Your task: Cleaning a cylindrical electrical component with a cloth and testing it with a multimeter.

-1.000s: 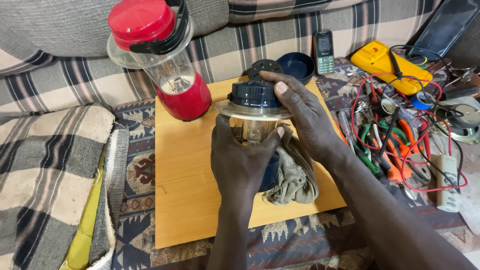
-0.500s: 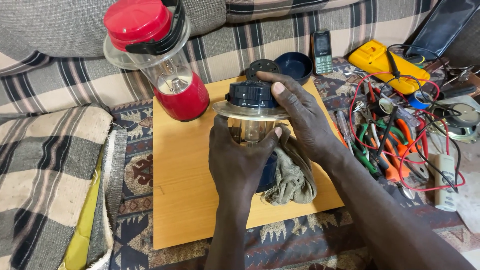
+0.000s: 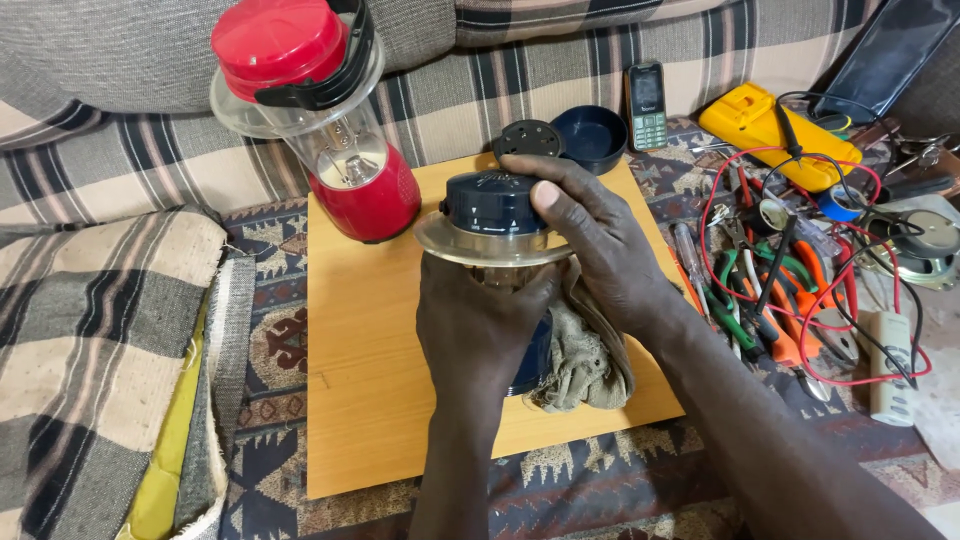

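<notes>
Hands at the middle of a wooden board (image 3: pixel 370 400), both clamped on a blue lantern (image 3: pixel 495 205) that stands upright on it. Left hand (image 3: pixel 480 330) wraps the clear body from the near side, fingers closed round it. Right hand (image 3: pixel 605 255) grips the dark blue cap from the right, thumb lying across the cap's top above the wide clear rim. A greyish rag (image 3: pixel 585 360) is bunched against the lantern's base, partly under the right wrist.

Open room: the left and near parts of the board are bare, up to its front edge, which lies over a patterned rug (image 3: pixel 270 350). A red lantern (image 3: pixel 325 120) stands tilted on the board's far left corner, near the blue lantern but apart from it. Beyond the far edge lie a round black disc (image 3: pixel 528 138) and a dark blue bowl-shaped cover (image 3: pixel 590 135), just beside each other, then a small phone (image 3: pixel 647 105) against the striped cushion (image 3: pixel 120 190). The right edge of the board borders a crowded patch of pliers (image 3: pixel 745 300), red and black test leads (image 3: pixel 850 300) and a yellow meter (image 3: pixel 770 125).

Hidden or unclear: the lantern's body and base are almost wholly covered by the left hand; the left fingertips cannot be seen. A folded striped blanket (image 3: pixel 90 330) is cut off at the left.
</notes>
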